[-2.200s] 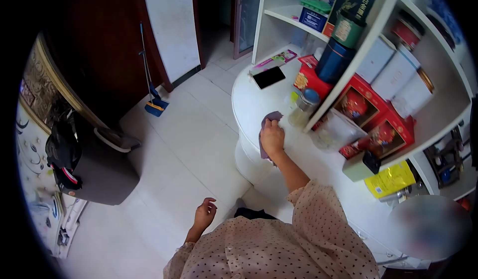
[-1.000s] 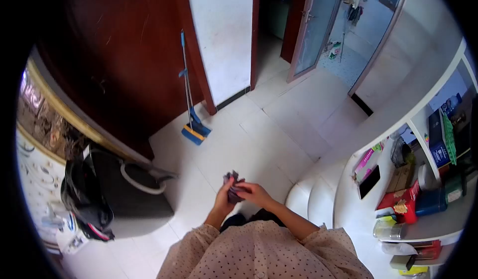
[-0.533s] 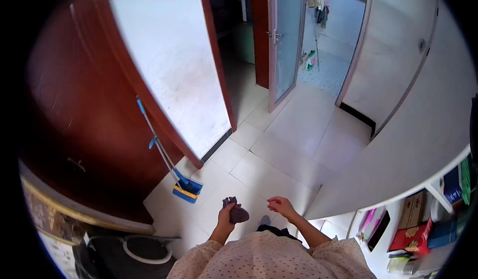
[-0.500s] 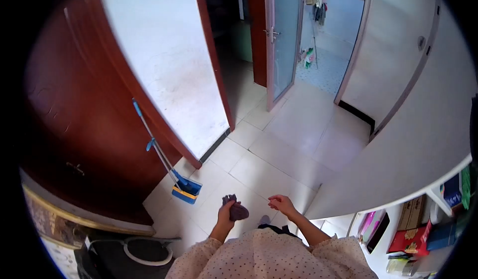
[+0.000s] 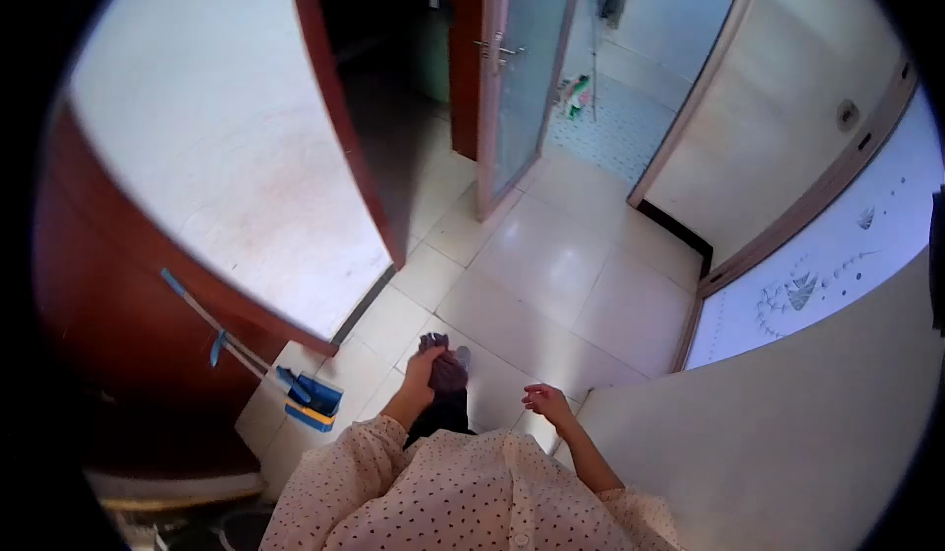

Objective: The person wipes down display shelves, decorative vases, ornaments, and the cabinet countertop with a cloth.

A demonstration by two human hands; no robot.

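Bunched in my left hand (image 5: 419, 372) is a dark purplish cloth (image 5: 448, 372), its crumpled end poking up past my fingers. The hand is closed around it, in front of my body and above the tiled floor. Off to the right, my right hand (image 5: 547, 401) hangs loosely in the air, fingers a little bent and apart, touching nothing. Below the cloth, one shoe tip (image 5: 463, 356) and a dark trouser leg (image 5: 441, 413) show.
A broom (image 5: 221, 330) and blue dustpan (image 5: 313, 400) stand by the brown door (image 5: 128, 285) at left. Ahead, a frosted glass door (image 5: 527, 89) stands ajar beside a tiled room (image 5: 620, 123). A pale partition (image 5: 787, 423) curves along my right.
My body has moved forward along the hallway; the broom and dustpan shift left in view. The shelves at right have left the view, and a patterned glass panel appears. The cloth stays in my left hand.
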